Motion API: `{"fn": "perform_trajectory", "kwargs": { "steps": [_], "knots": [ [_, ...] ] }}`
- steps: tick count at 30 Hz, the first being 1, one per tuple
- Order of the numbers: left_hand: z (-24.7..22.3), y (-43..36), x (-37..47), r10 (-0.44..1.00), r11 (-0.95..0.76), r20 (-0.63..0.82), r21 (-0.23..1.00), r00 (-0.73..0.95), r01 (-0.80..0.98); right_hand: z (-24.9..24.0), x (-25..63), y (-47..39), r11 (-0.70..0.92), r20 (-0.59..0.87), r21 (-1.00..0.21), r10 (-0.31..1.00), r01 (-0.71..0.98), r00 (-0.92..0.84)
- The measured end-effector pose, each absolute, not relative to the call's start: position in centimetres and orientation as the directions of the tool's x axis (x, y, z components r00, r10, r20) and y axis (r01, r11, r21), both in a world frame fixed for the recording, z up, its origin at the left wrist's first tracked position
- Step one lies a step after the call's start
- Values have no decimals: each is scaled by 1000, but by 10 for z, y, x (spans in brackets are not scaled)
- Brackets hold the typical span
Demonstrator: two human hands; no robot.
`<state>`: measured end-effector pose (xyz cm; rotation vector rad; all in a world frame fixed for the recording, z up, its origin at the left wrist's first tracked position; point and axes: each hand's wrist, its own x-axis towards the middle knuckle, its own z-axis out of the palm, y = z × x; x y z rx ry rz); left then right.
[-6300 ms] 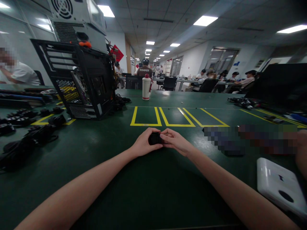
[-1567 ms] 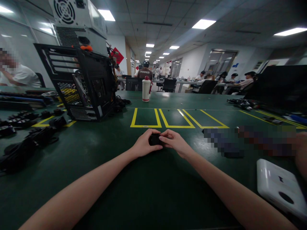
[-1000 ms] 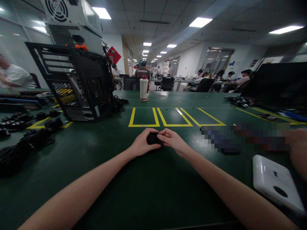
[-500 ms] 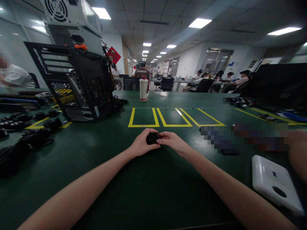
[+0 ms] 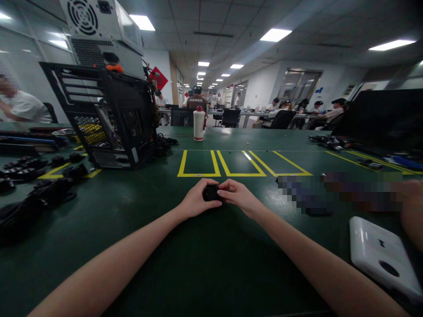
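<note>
"Take the held piece as the clock's centre. What's leftward, mate?"
"Gear pile at nine, computer case at ten, power supplies stacked on it."
"Ahead?"
"Bottle on the table at twelve, behind the tape outlines."
"Rightward?"
"Panel at two, flat box near four."

The near green tabletop is left open, while passage leftward is blocked by the black metal computer case.
</note>
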<state>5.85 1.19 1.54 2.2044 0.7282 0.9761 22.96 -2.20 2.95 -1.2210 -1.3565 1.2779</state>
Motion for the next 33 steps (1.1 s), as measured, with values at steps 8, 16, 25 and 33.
{"fn": "perform_trajectory", "kwargs": {
  "steps": [8,16,25,33],
  "knots": [
    [17,11,58,685,-661,438,710,582,243,33,235,-21,-53,-90,-981,977,186,-195],
    [17,11,58,691,-649,428,722,582,239,36,231,-28,-21,-47,-989,984,149,-174],
    [17,10,58,695,-640,421,732,582,234,33,236,-19,-24,-62,-981,979,192,-196],
    [16,11,58,691,-649,429,722,582,238,37,232,-27,-13,-39,-992,979,129,-199]
  ]
}}
